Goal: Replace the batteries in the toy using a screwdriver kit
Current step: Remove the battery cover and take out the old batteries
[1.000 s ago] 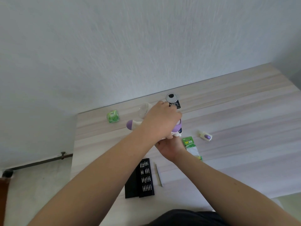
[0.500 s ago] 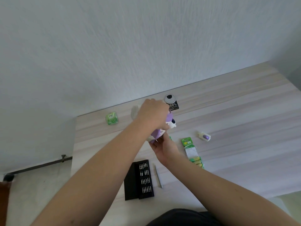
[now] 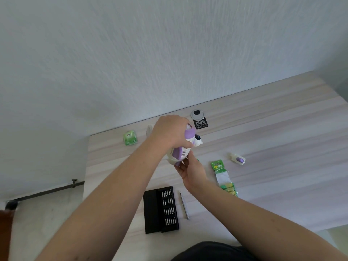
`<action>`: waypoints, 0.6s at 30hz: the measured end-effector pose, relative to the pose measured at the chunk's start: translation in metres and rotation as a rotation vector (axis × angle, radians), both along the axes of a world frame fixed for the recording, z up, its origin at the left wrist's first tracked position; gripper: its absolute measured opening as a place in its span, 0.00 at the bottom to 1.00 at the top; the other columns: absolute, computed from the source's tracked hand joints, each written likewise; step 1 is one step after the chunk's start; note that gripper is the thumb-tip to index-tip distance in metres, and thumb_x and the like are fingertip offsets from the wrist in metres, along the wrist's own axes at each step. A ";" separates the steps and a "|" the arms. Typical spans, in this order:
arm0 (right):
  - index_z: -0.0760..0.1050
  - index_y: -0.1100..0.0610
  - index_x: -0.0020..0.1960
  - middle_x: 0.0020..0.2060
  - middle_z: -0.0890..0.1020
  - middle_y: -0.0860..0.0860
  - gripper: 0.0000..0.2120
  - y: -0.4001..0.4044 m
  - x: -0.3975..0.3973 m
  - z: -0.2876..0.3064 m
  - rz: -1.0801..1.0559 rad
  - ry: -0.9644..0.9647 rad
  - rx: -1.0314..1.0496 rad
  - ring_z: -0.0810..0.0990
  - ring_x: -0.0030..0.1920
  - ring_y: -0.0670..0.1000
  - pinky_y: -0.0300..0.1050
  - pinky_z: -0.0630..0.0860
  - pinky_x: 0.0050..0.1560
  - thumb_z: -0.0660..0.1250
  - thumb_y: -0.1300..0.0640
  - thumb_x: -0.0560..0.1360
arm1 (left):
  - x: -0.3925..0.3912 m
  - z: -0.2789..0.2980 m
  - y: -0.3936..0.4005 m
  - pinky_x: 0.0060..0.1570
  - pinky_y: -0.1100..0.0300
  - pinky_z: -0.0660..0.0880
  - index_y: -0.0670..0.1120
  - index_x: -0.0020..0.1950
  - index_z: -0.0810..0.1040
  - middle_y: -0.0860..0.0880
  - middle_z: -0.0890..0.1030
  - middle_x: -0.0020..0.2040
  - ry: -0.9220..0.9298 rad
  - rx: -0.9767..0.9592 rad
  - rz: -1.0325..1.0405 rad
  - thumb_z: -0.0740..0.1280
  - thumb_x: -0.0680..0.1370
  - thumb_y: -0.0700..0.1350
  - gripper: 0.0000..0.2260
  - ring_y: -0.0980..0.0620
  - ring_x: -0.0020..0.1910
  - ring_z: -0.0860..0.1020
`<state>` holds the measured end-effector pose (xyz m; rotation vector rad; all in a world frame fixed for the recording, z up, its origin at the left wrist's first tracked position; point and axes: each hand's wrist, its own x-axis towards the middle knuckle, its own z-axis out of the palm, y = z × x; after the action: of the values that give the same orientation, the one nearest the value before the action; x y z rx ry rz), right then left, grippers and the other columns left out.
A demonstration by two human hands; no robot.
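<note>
A white and purple toy (image 3: 181,150) is held tilted above the table. My left hand (image 3: 170,131) grips it from above, fingers curled over its upper part. Underneath, my right hand (image 3: 190,167) cups the toy's lower end, fingers touching its purple underside. A black screwdriver kit (image 3: 161,210) lies open near the table's front edge with rows of bits showing. The thin silver screwdriver handle (image 3: 184,206) lies just right of it. A green battery pack (image 3: 223,176) lies to the right, partly torn open.
A small white and purple part (image 3: 237,159) rests right of the hands. A green cube (image 3: 130,138) sits at the far left of the wooden table (image 3: 282,138). A grey cable grommet (image 3: 197,114) and a black tag (image 3: 201,123) lie by the wall.
The toy has been lifted and turned from lying across the table to a steeper tilt. My left hand rose toward the wall; my right hand shifted under the toy's lower end.
</note>
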<state>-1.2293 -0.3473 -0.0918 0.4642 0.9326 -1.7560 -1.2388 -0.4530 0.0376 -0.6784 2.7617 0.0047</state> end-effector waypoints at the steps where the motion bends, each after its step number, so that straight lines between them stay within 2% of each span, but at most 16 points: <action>1: 0.78 0.59 0.52 0.42 0.80 0.55 0.09 -0.001 -0.001 0.000 0.001 0.005 0.005 0.74 0.33 0.49 0.43 0.78 0.47 0.61 0.55 0.80 | 0.000 0.000 0.000 0.41 0.57 0.67 0.52 0.56 0.76 0.51 0.79 0.48 0.001 0.005 0.003 0.71 0.64 0.65 0.26 0.47 0.47 0.77; 6: 0.77 0.60 0.56 0.46 0.81 0.56 0.11 -0.004 -0.005 -0.003 -0.005 -0.017 0.022 0.77 0.41 0.53 0.43 0.78 0.42 0.59 0.56 0.81 | 0.001 0.001 0.000 0.37 0.58 0.64 0.52 0.57 0.76 0.51 0.79 0.48 0.016 0.043 0.008 0.72 0.64 0.63 0.25 0.48 0.45 0.77; 8: 0.76 0.61 0.57 0.47 0.82 0.57 0.13 -0.003 -0.008 -0.006 -0.023 -0.046 0.031 0.78 0.43 0.55 0.45 0.78 0.41 0.57 0.54 0.82 | 0.002 0.000 -0.001 0.39 0.58 0.66 0.53 0.58 0.76 0.51 0.79 0.48 0.011 0.058 -0.006 0.73 0.64 0.63 0.27 0.47 0.47 0.77; 14: 0.78 0.58 0.53 0.41 0.83 0.55 0.12 0.001 -0.018 -0.016 0.036 -0.007 0.049 0.80 0.39 0.54 0.46 0.79 0.40 0.58 0.54 0.82 | 0.003 -0.006 0.001 0.42 0.57 0.67 0.54 0.60 0.75 0.51 0.79 0.51 0.023 0.052 -0.050 0.73 0.63 0.65 0.29 0.47 0.48 0.77; 18: 0.77 0.60 0.58 0.44 0.83 0.57 0.10 0.005 -0.024 -0.021 0.108 0.061 0.043 0.80 0.39 0.55 0.47 0.79 0.39 0.61 0.60 0.79 | 0.007 -0.010 -0.001 0.45 0.56 0.70 0.54 0.63 0.74 0.52 0.79 0.53 0.034 0.079 -0.042 0.73 0.64 0.65 0.31 0.47 0.51 0.77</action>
<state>-1.2537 -0.3427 -0.1124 0.3822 1.0214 -1.6628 -1.2321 -0.4536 0.0275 -0.6048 2.7910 0.1166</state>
